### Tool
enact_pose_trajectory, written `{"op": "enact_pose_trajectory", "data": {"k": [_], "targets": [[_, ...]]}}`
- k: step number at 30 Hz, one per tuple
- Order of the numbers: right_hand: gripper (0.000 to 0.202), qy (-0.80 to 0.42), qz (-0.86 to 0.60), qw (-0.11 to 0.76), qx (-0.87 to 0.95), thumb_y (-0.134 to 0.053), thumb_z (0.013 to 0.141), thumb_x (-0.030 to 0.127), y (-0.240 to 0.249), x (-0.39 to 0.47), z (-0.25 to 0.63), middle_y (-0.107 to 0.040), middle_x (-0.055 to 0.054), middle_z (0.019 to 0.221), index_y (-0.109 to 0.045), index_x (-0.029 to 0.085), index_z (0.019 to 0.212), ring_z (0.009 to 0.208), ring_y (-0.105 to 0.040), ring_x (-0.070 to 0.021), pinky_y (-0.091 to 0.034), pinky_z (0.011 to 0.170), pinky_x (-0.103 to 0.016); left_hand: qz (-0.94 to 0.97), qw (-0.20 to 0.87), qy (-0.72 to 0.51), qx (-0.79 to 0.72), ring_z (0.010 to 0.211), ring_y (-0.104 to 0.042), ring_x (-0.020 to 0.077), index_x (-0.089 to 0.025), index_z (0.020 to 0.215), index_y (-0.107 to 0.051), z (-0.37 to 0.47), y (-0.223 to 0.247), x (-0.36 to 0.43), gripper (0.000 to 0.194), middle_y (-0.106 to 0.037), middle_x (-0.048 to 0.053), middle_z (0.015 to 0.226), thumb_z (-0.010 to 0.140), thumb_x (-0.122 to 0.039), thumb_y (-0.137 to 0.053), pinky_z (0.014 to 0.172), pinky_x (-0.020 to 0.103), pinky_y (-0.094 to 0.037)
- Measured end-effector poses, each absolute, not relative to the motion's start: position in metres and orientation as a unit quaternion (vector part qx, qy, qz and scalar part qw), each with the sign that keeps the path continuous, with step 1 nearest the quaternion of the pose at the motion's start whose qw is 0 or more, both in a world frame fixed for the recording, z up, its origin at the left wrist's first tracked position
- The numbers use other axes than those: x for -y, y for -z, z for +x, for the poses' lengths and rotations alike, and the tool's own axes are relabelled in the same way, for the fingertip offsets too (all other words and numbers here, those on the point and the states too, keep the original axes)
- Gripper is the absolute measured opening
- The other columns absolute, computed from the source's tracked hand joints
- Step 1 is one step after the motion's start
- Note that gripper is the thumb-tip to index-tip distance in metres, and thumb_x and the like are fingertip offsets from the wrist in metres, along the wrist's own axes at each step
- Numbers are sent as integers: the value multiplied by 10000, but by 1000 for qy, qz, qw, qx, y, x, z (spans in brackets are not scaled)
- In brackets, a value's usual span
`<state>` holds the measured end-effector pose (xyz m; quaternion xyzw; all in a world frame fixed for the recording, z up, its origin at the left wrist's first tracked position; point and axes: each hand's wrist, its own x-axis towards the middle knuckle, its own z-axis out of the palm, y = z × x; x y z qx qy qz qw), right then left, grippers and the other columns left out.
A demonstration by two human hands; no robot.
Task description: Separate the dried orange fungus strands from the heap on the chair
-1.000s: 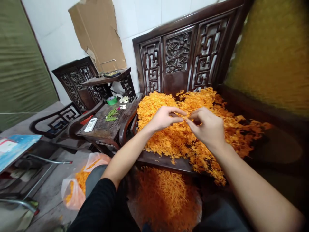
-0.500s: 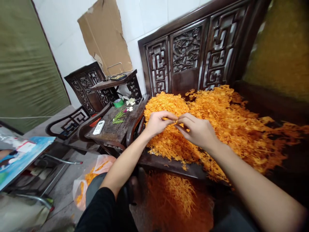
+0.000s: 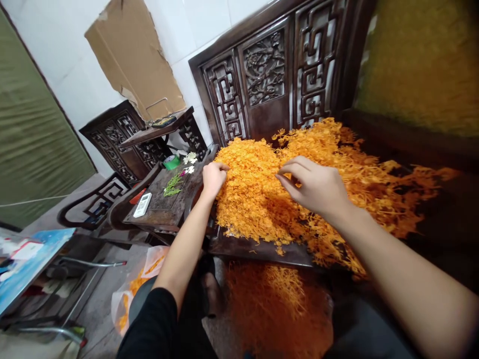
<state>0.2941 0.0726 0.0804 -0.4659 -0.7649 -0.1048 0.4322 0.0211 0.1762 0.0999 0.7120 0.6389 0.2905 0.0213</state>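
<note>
Orange plant sprigs [image 3: 254, 199] lie heaped on a dark carved wooden bench [image 3: 262, 252]. Over the left edge of the heap is my left hand [image 3: 215, 178], its fingers curled together; anything between them is too small to make out. My right hand [image 3: 312, 184] hovers above the middle of the heap, thumb and forefinger curved toward each other with fingertips near together; whether they pinch a tiny piece cannot be seen. The two hands are apart. More orange stems [image 3: 286, 286] lie below the bench front.
Left of the bench, a small dark table [image 3: 160, 217] bears a white remote [image 3: 142, 205], green tape [image 3: 171, 162], green stems [image 3: 173, 185] and white flowers [image 3: 190, 158]. A plastic bag [image 3: 121, 304] with orange bits sits on the floor. A blue-topped table [image 3: 48, 249] stands far left.
My hands, which met at the fingertips over the heap, have separated; the left moved left to the heap's edge. The view has shifted slightly right.
</note>
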Motion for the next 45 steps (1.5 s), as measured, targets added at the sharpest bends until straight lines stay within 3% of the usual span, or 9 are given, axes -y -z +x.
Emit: {"op": "enact_pose_trajectory", "data": {"k": [14,17,21,24,28,31,35,38,45], "targets": [[246,107,-624,413,655,-530,983,381,-89,-23,393,-738,-101,1040,-718,226,1020,893,-690,-256,-506,819,-384,701,-31,-244,-670,954,-687,212,-232,1027,-808,36,-95,-204,240,-801,25,1016,844,-202,-656,885,332,-493],[291,52,-725,323,606,-579,963,429,-81,-10,423,-747,-122,1016,-732,202,1063,937,-700,-287,-511,857,-392,708,-57,-277,-646,997,-640,236,-185,1044,-776,43,-98,-203,225,-770,56,1052,859,-200,-649,935,395,-479],[409,-54,-806,80,583,-702,880,493,-47,-2,451,-760,-153,978,-737,177,1138,920,-726,-316,-528,823,-401,739,-112,-346,-567,1261,-522,249,-201,1171,-715,86,-97,-179,281,-650,76,1303,949,-185,-543,1122,427,-398],[578,-109,-799,-2,592,-755,834,495,-23,-4,456,-747,-205,1106,-669,145,1285,969,-730,-346,-537,824,-412,834,-64,-376,-400,1189,-597,212,-226,1143,-707,145,-79,-141,270,-699,62,1192,984,-176,-495,1090,387,-451],[395,-123,-817,82,558,-700,867,252,-13,-6,452,-751,-193,1099,-681,139,1246,992,-733,-312,-534,840,-361,922,108,-246,-281,1064,-680,195,-231,1150,-718,226,-38,-89,244,-746,44,1139,990,-243,-534,1013,368,-525],[352,-119,-818,135,547,-594,891,128,-16,-5,451,-758,-164,1121,-707,161,1223,1050,-728,-283,-522,894,-336,928,145,-186,-287,1130,-671,236,-185,1258,-691,266,-9,-70,318,-721,88,1221,995,-278,-537,1045,400,-523],[338,-115,-809,141,559,-555,964,223,-17,-4,452,-738,-160,1223,-715,147,1252,1151,-697,-266,-501,981,-326,922,161,-175,-306,1178,-641,268,-176,1298,-680,287,16,-70,375,-668,114,1256,967,-335,-604,1062,417,-519],[345,-130,-813,127,554,-556,988,330,-13,-8,452,-750,-176,1167,-744,124,1193,1121,-708,-286,-511,973,-348,910,191,-196,-310,1108,-653,236,-219,1154,-749,290,26,-75,256,-662,78,1153,943,-312,-637,1041,384,-526],[397,-162,-837,78,516,-618,905,233,-6,-21,445,-661,-281,1257,-702,51,1248,1125,-699,-364,-537,928,-407,885,227,-254,-316,1000,-664,209,-202,956,-745,293,40,-81,144,-674,57,1030,939,-218,-602,964,355,-540]]}}
